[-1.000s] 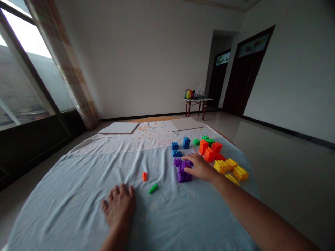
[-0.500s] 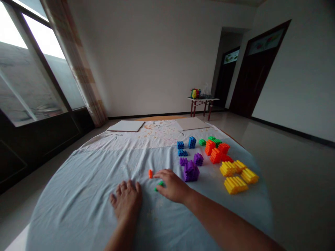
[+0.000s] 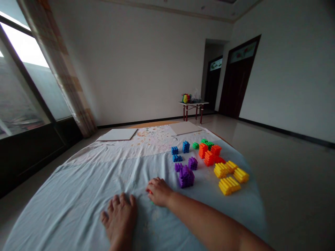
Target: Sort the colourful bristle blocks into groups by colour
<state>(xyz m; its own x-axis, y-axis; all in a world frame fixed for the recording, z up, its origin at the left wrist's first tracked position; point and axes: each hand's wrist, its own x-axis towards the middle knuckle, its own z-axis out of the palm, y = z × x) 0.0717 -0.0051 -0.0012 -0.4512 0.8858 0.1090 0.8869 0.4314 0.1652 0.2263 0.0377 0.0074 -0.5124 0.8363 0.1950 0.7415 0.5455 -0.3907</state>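
Note:
My left hand (image 3: 120, 218) lies flat on the blue tablecloth (image 3: 75, 205), its fingers spread and nothing in them. To its right, my right hand (image 3: 159, 191) is curled with its fingers closed round a small orange toy block (image 3: 150, 191), which is mostly covered by the fingers. Just below that hand, a bit of a green block (image 3: 151, 201) shows against the cloth; the rest is hidden. Purple blocks (image 3: 186, 177), joined into clusters, stand a little to the right of my right hand.
Farther right sit grouped yellow blocks (image 3: 229, 185), orange blocks (image 3: 209, 158), green blocks (image 3: 195, 145) and blue blocks (image 3: 186, 146). A white board (image 3: 117, 134) and a beige board (image 3: 185, 128) lie at the table's far side. A small side table (image 3: 193, 103) stands beyond.
My right hand has closed over the orange block, which lay loose on the cloth before. My left hand still lies open. The camera view has tilted up and turned slightly right.

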